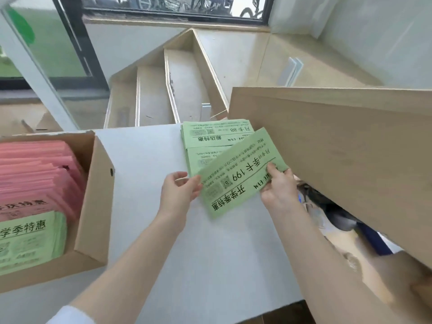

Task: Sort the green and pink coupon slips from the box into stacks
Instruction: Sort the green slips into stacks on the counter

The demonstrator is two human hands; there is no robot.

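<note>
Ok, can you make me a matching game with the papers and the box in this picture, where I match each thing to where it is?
Things:
1. pink slips
2. green stack
3. tilted green slip
4. cardboard box

Places:
A. held in both hands
B. lying on the white table, far side
C. inside the box
D. standing on the table at the left

Pairs: 1-C, 2-B, 3-A, 4-D

Soft, even daylight comes from the window (173, 7) at the top, whose panes are blown out to white. Below it the white worktop (145, 160) is bright, with only faint shadows. Straight edges bow toward the borders, and print looks slightly blurred.
</note>
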